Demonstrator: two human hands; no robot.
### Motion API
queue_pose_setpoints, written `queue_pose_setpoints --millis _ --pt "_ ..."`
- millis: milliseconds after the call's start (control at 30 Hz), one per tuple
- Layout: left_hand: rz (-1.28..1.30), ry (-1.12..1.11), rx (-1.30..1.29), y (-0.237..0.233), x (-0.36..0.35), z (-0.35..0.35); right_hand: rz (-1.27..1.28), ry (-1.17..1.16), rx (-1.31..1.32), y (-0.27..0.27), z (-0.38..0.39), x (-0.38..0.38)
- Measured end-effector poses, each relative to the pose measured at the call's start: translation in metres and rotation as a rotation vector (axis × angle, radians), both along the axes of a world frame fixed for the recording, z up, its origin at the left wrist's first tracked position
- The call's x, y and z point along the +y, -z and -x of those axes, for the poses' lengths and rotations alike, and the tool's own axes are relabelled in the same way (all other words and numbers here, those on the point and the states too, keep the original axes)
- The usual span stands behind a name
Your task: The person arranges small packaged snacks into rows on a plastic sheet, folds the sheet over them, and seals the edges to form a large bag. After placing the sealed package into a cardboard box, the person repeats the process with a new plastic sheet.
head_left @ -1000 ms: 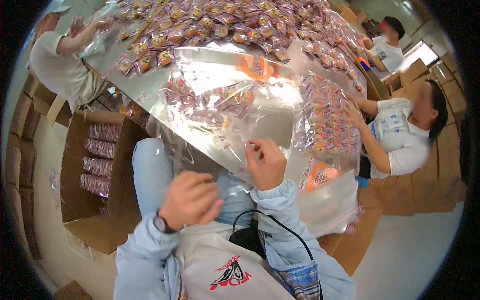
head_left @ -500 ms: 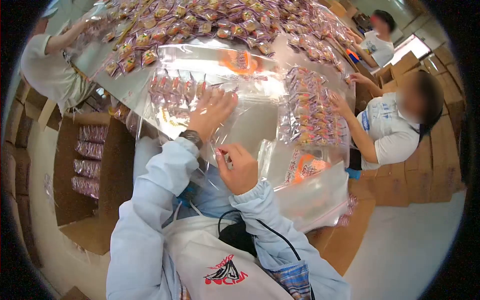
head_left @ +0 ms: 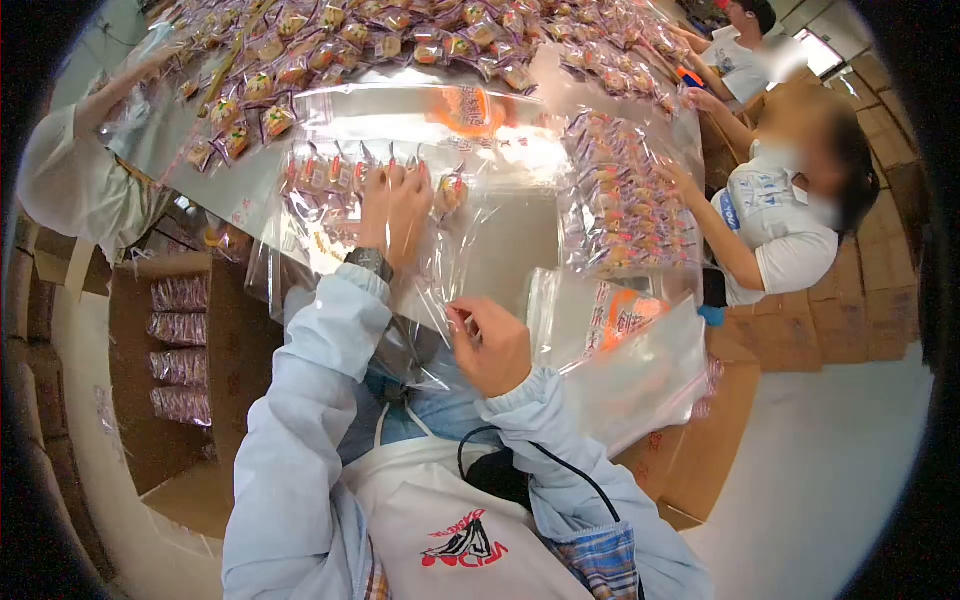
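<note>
A clear plastic bag lies at the near table edge, with a row of small wrapped snacks inside it. My left hand reaches into this bag, its fingertips at the row of snacks; what they hold, if anything, is hidden. Close to my body, my right hand pinches the edge of the bag's open end between thumb and fingers. One more wrapped snack lies just right of my left hand. To the right is a bag filled with rows of snacks.
Many loose wrapped snacks cover the far table. Flat printed bags lie at my right. An open carton with packed bags stands at my left. One co-worker sits at the right; others are at the far right and left.
My left hand has moved a little left, and its fingers have gone from spread to bent over the snack row. A wrapped snack now shows to its right.
</note>
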State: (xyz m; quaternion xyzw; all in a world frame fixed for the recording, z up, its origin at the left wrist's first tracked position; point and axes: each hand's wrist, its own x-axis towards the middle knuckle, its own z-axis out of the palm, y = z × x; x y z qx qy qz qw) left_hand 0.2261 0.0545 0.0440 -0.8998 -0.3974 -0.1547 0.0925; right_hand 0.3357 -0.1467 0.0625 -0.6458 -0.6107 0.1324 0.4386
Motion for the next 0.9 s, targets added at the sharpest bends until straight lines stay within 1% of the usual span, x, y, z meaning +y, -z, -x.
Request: queue_pose_setpoints --millis 67,133,167,200,300,400,500,533,633,733,800,833,867,900 --pt "0.056 -0.067 0.037 -0.005 -0.003 0.005 0.037 0.011 0.007 -0.002 0.002 -0.003" --pt "-0.042 -0.035 0.046 0.019 0.003 0.002 0.067 0.015 0.040 -0.005 0.002 -0.002" --pt "-0.089 -0.012 0.052 0.019 0.002 0.001 0.058 0.017 0.030 -0.005 0.003 -0.002" --pt "-0.103 0.139 0.013 0.019 0.001 0.003 0.053 0.022 0.020 -0.006 0.005 -0.002" --pt "-0.103 0.250 0.037 0.016 -0.006 -0.001 0.054 0.042 0.008 -0.011 0.011 -0.003" --pt "0.063 0.211 -0.074 0.025 0.005 -0.004 0.045 0.066 -0.026 -0.012 0.013 -0.005" --pt "0.133 0.176 -0.120 0.024 0.012 0.005 0.075 0.063 -0.089 -0.017 0.014 -0.012" --pt "0.109 0.159 -0.226 0.040 0.018 0.005 0.091 0.060 -0.110 -0.019 0.015 -0.014" --pt "-0.043 0.119 -0.312 0.047 0.019 0.008 0.148 0.016 -0.108 -0.016 0.017 -0.017" --pt "-0.010 0.083 -0.320 0.041 0.017 0.012 0.219 -0.012 -0.110 -0.032 0.011 -0.009" --pt "-0.025 0.048 -0.318 0.051 0.027 0.013 0.336 -0.080 -0.131 -0.051 0.001 -0.003" --pt "-0.014 0.052 -0.372 0.058 0.030 0.015 0.395 -0.113 -0.139 -0.061 -0.004 0.000" --pt "-0.002 0.057 -0.425 0.057 0.029 0.017 0.463 -0.160 -0.276 -0.071 -0.007 0.001" --pt "0.004 0.063 -0.477 0.046 0.028 0.019 0.523 -0.207 -0.413 -0.081 -0.010 0.002"
